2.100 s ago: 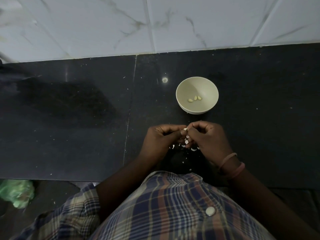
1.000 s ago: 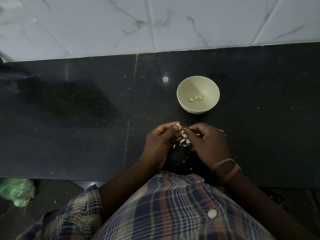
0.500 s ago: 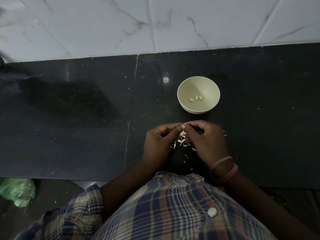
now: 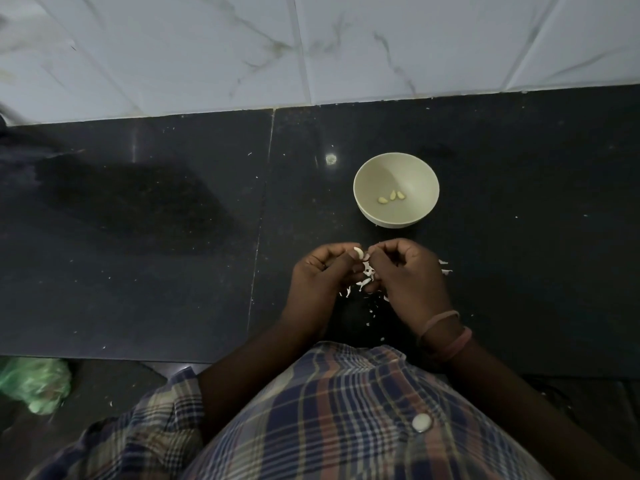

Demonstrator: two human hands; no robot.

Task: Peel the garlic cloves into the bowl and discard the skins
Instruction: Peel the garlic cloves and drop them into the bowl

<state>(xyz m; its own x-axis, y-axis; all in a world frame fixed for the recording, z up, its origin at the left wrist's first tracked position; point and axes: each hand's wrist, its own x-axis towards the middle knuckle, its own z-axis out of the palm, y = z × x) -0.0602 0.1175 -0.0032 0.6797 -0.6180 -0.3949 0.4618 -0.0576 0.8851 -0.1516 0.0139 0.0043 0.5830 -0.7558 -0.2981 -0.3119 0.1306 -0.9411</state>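
Pinching a pale, curved clove at its fingertips, the left hand meets the right hand, whose curled fingers touch it. White skins lie below the fingers; beyond them, the bowl holds three peeled cloves.

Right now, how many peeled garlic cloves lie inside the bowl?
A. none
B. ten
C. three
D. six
C: three pale peeled cloves lie close together on the bottom of the bowl.
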